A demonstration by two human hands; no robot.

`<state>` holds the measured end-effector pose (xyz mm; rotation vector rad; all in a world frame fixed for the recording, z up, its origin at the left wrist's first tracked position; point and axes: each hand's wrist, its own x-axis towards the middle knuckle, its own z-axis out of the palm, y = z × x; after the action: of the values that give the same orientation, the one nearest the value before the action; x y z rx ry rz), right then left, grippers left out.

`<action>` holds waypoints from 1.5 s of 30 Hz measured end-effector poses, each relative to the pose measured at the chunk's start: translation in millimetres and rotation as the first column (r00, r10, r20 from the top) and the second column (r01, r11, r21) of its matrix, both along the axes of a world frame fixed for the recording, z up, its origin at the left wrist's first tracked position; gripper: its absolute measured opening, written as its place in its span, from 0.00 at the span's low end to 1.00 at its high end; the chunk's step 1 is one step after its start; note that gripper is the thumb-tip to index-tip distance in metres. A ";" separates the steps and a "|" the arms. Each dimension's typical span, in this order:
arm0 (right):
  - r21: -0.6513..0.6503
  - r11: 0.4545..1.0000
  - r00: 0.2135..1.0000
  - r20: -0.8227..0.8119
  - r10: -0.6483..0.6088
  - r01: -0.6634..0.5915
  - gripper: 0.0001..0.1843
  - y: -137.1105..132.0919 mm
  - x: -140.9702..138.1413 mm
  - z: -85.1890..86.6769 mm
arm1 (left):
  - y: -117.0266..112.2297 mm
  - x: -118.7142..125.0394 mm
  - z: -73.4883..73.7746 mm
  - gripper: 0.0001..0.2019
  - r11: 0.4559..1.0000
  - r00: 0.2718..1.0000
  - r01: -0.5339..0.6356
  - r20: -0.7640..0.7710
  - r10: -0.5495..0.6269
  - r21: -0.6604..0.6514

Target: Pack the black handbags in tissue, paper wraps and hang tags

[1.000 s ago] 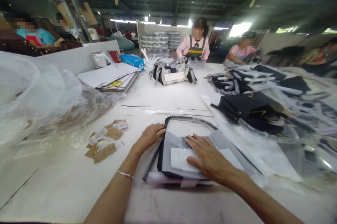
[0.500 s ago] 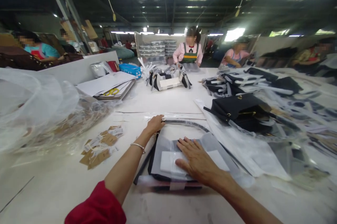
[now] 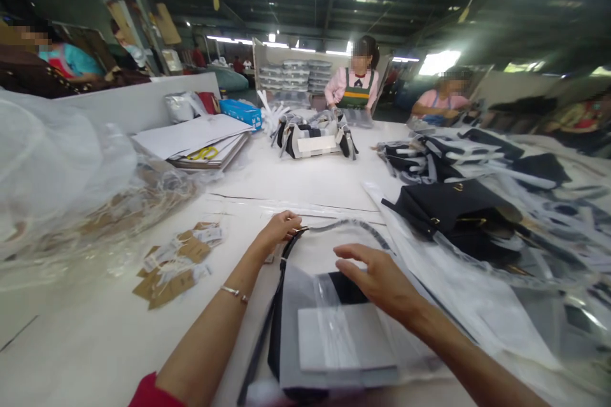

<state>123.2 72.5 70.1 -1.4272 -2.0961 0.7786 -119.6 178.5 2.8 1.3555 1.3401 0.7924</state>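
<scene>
A black handbag lies in front of me, wrapped over with pale sheeting, with a white card taped on its front. Its strap arches away from me, part black and part sleeved in clear grey wrap. My left hand pinches the strap at the metal fitting on its left side. Over the upper right of the handbag, my right hand is lifted, thumb and fingers apart, with nothing in it. Brown tags with white strings lie left of my left forearm.
Another black handbag and a pile of wrapped bags crowd the right. Clear plastic bulges at left. Paper sheets with yellow scissors lie beyond it. Across the table, a person in a green apron stands behind another wrapped bag.
My right hand has come up off the front of the handbag, where it lay flat. The handbag now sits nearer to me in view. My left hand stays at the strap.
</scene>
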 end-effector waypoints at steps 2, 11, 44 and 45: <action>0.000 1.000 1.000 -0.023 -0.018 0.018 0.15 20.5 -13.9 12.0 | -5.1 -3.3 -2.9 0.17 0.998 0.989 0.011 0.149 -0.002 -0.062; -0.032 0.985 0.984 0.060 -0.165 0.167 0.18 85.3 -78.0 -7.5 | -15.8 -20.6 -1.1 0.21 0.968 0.853 0.190 0.516 -0.080 -0.164; -0.027 0.981 0.974 0.127 -0.186 0.190 0.10 106.0 -78.1 -15.1 | -23.0 -10.4 -0.1 0.30 0.981 0.868 0.195 0.464 -0.179 0.014; -0.031 0.981 0.972 0.141 -0.186 0.192 0.10 106.9 -76.0 -14.1 | -22.8 -9.9 -0.4 0.30 0.980 0.869 0.199 0.458 -0.184 0.016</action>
<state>47.1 179.4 56.0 -1.7202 -2.0141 0.6724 -129.6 155.7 2.4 1.1602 0.8280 0.8832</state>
